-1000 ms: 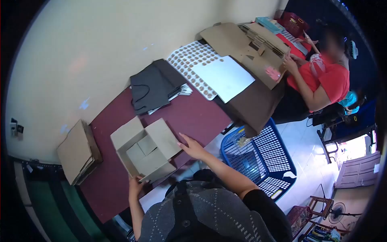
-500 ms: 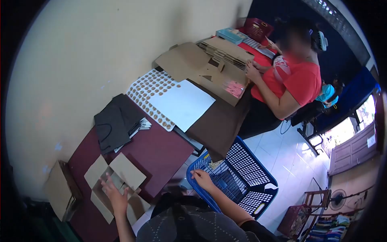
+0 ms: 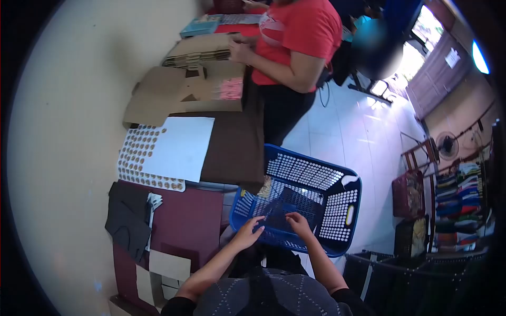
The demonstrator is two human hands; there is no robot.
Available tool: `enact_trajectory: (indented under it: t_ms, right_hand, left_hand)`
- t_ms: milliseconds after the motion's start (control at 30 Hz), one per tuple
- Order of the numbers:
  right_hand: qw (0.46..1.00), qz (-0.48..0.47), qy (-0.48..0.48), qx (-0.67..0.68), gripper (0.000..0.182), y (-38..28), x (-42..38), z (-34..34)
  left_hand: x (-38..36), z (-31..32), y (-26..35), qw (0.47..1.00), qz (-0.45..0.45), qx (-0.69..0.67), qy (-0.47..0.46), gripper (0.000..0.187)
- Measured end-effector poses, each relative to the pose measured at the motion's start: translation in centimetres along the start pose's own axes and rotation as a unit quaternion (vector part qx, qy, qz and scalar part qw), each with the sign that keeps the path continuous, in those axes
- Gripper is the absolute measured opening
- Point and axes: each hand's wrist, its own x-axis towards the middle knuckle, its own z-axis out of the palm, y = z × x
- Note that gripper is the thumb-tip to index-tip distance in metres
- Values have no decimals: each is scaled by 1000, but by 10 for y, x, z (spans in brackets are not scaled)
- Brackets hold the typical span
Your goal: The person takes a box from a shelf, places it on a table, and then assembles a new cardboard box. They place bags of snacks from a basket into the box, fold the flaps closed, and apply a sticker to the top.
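Observation:
My left hand (image 3: 246, 235) is over the near rim of a blue plastic basket (image 3: 348, 176), finger and thumb at one edge of a thin see-through plastic bag (image 3: 278, 206). Opposite it, my right hand (image 3: 301, 226) has its fingertips pinched on the bag's other side. The bag's outline blends into the dark basket behind it. Beige scraps (image 3: 263, 187) lie in the basket's far left corner. An open cardboard box (image 3: 169, 265) stands left of my left arm on the maroon table (image 3: 190, 221).
Dark folded bags (image 3: 128, 218) lie on the table. Beyond is a sheet of round stickers (image 3: 150, 152) on a brown cloth (image 3: 234, 137). A person in a red shirt (image 3: 311, 31) works beside stacked cardboard (image 3: 197, 47). A clothes rack (image 3: 458, 205) stands at right.
My left hand has left the cardboard box and come over the basket beside my right hand. The plastic bag now shows between them. The view has turned right.

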Motion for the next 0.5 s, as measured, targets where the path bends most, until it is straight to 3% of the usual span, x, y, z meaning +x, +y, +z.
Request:
enact_trajectory:
  t_ms: [67,100,200,267,300,367,500]
  right_hand:
    - [999,36,21,-13,23,15,11,-19]
    - [997,60,29,-33,24,25,18,-27]
    - [996,64,8,-60,26,61,47,-37]
    - [993,71,-24,-95,29,78,77,-38]
    - [992,74,-24,-95,29,84,95,-36]
    - [989,112,-47,-89,29,102,128,-20]
    - [982,118,-93,-117,33,143,222,-3]
  left_hand:
    - [33,6,4,997,-59,32,-24,37]
    - [54,10,-22,996,-35,72,-34,37]
    - [114,24,-85,992,-90,78,-45,37]
    - [157,32,-122,977,-193,79,-48,41]
    - [179,35,-136,976,-195,79,-51,41]
    - [210,39,-166,948,-278,151,-46,44]
    - [273,57,-170,920,-246,302,50,53]
